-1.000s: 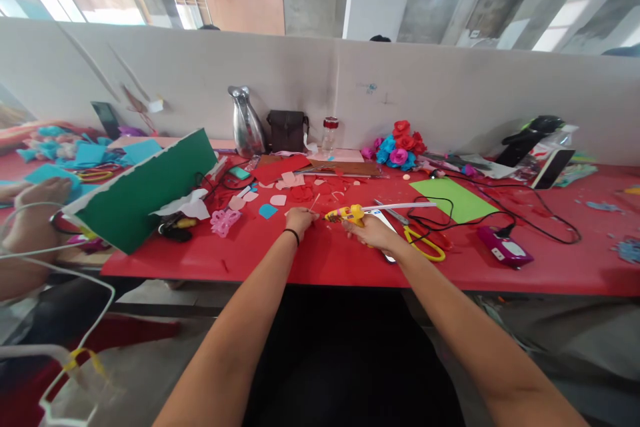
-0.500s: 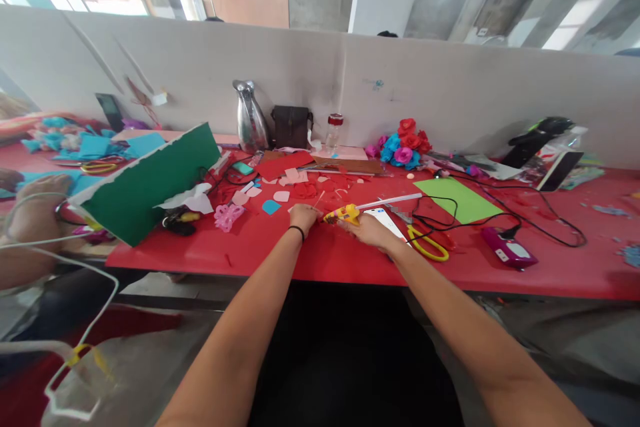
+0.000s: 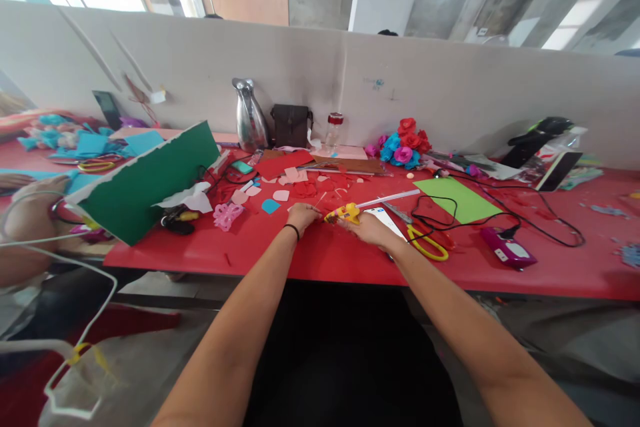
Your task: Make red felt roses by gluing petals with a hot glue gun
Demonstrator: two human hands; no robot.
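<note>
The right hand (image 3: 369, 229) is wrapped around a yellow hot-glue gun (image 3: 350, 213) just beside the left hand (image 3: 302, 217), whose fingers pinch what seems a thin stick (image 3: 321, 199). Beyond the right hand, paper flowers (image 3: 405, 145) look finished; beyond the left, cut petals (image 3: 281, 195) lie loose.

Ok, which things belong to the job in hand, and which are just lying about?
Likely in use:
yellow pistol-shaped glue gun with translucent rod, in the right hand
thin pale stick by the left hand

Probably lying about:
silver metal jug
dark brown boxy bag
clear red-lidded jar
</note>
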